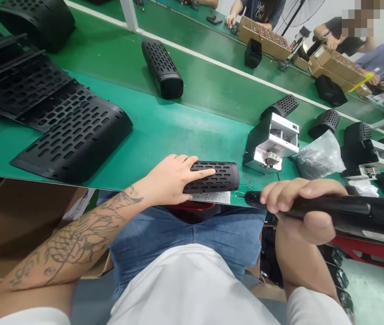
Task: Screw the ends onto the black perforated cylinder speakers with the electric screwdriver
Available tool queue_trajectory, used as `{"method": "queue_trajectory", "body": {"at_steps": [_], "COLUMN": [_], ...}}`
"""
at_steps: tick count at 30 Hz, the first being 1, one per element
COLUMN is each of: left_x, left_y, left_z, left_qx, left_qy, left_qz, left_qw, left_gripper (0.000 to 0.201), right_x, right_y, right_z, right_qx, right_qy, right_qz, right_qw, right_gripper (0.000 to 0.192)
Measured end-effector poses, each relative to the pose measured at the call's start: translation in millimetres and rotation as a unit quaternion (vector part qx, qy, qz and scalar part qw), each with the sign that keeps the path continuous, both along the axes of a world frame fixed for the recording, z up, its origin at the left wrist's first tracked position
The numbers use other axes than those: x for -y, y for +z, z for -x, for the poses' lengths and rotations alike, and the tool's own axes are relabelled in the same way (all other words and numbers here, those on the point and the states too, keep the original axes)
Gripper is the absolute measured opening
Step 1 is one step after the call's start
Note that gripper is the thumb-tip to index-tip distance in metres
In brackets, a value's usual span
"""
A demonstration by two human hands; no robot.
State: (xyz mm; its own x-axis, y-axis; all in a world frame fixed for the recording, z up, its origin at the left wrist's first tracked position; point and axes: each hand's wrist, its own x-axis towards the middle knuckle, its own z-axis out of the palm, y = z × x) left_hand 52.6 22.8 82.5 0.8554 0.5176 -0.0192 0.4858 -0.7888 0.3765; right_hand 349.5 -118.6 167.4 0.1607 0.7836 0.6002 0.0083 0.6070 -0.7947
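Note:
My left hand (171, 179) is closed over one end of a black housing with slotted holes (226, 176), its index finger stretched along the top. The housing lies on its side at the front edge of the green bench, over a pale grey pad (217, 197). In my right hand (302, 194) is a black electric screwdriver (358, 211), gripped round its body and held level. Its thin bit points left, close to the housing's right end but apart from it. Small thin bits lie on the bench near the tip.
Stacked slotted black shells (73, 131) cover the bench at left. A white-and-black screw feeder (273, 142) stands right of the housing, beside a clear plastic bag (322, 155). Another slotted housing (163, 70) lies farther back. Across the line, people work near cardboard boxes (263, 36).

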Motion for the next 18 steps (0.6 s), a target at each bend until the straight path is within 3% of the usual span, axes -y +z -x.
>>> {"method": "queue_trajectory", "body": {"at_steps": [5,9,13,18], "left_x": [2.7,6.8,9.8,10.5], "left_y": [-2.1,1.4,8.3,11.6], "left_z": [-0.8,-3.5,-4.7,-5.8], "left_qx": [0.023,-0.004,-0.035,-0.046], "left_qy": [0.01,-0.001,-0.022,-0.025], "left_qz": [0.018,-0.027,-0.081,-0.088], "left_qw": [1.0,1.0,0.996,0.995], "left_gripper": [0.103,0.103,0.094,0.094], "right_x": [-21.8,-29.7,-31.8,-33.4], "right_y": [-11.7,-19.3,-19.4,-16.0], "right_z": [11.4,11.6,9.9,5.4], "right_qx": [-0.007,-0.026,-0.011,0.025], "right_qy": [0.014,0.042,0.075,0.108], "right_qz": [-0.007,0.025,0.037,0.051], "right_qw": [1.0,0.998,0.996,0.993], "right_gripper": [0.025,0.023,0.022,0.024]}}
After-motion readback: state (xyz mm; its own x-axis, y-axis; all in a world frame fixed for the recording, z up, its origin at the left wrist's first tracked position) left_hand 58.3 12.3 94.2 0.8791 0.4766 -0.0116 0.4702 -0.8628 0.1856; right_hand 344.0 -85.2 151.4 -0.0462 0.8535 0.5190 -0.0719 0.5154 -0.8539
